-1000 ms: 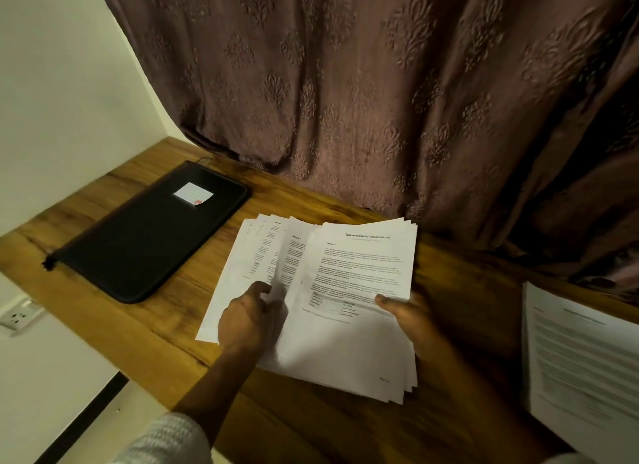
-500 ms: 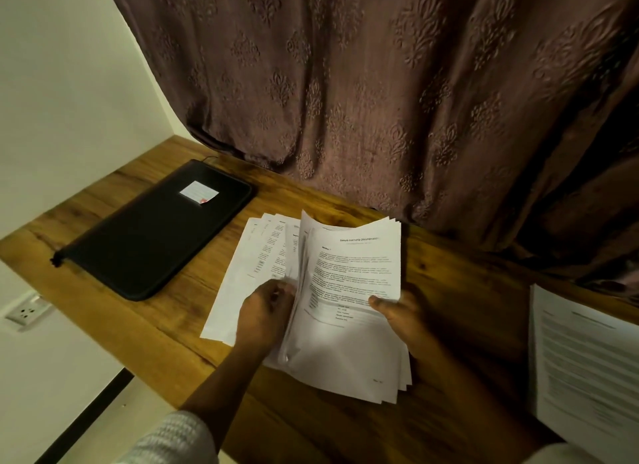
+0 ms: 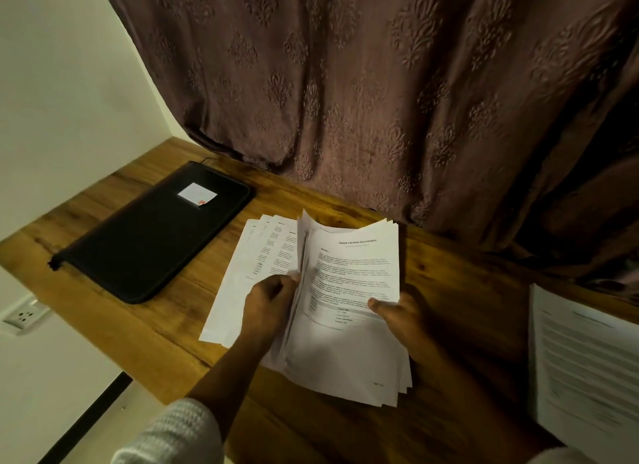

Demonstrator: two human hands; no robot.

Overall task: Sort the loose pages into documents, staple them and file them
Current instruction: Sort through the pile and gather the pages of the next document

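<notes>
A bundle of white printed pages (image 3: 349,290) stands tilted up off the wooden desk (image 3: 460,283), its top sheet headed "Sample Internship Documentation". My right hand (image 3: 403,316) grips the bundle's right edge, thumb on the top sheet. My left hand (image 3: 269,302) pinches the bundle's left edge, fingers curled around it. Several more pages (image 3: 249,273) lie fanned flat on the desk under and left of my left hand. A black zipped file folder (image 3: 145,242) with a white label lies closed at the left end of the desk.
Another printed document (image 3: 584,366) lies at the right edge of the desk. A brown patterned curtain (image 3: 380,100) hangs right behind the desk. A white wall and a power socket (image 3: 24,316) are at the left, below the desk's edge.
The fanned top pages have been gathered into a tighter bundle and lifted more upright. My left hand slid right to the bundle's left edge; my right hand kept its grip.
</notes>
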